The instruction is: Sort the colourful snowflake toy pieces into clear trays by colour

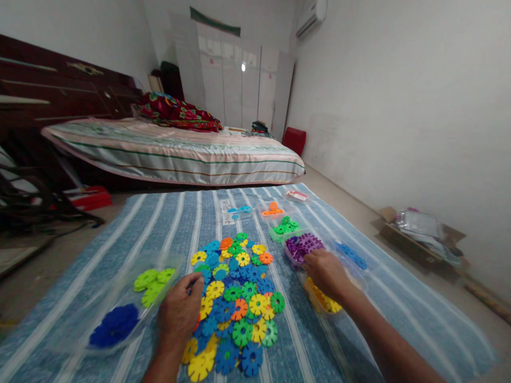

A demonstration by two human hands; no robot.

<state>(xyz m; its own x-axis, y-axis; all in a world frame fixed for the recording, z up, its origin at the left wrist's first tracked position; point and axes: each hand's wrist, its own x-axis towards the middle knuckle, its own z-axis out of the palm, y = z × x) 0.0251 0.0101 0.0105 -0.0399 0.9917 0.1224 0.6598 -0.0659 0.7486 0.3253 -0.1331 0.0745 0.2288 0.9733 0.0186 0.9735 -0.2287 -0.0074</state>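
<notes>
A heap of flower-shaped plastic discs [242, 259] in yellow, blue, green and orange lies on the striped cloth. My left hand [181, 306] is at the heap's left edge, its thumb and fingers curled together; what they hold, if anything, I cannot make out. My right hand [325, 271] reaches over the near edge of a clear box of purple pieces [303, 246]. Its fingers are bent and closed, their tips partly hidden. Just below that hand stands a box of yellow discs [319, 295]. Left of my left hand, a clear tray [120, 348] holds lime-green discs [154, 284] and dark blue discs [114, 325].
Farther back sit boxes with green pieces [285, 226], orange pieces [272, 209] and light blue pieces [239, 210]. Blue pieces [351, 255] lie at the right, and a small clear case [297, 196] at the back. Beyond are a bed [179, 154] and a cardboard box [411, 247].
</notes>
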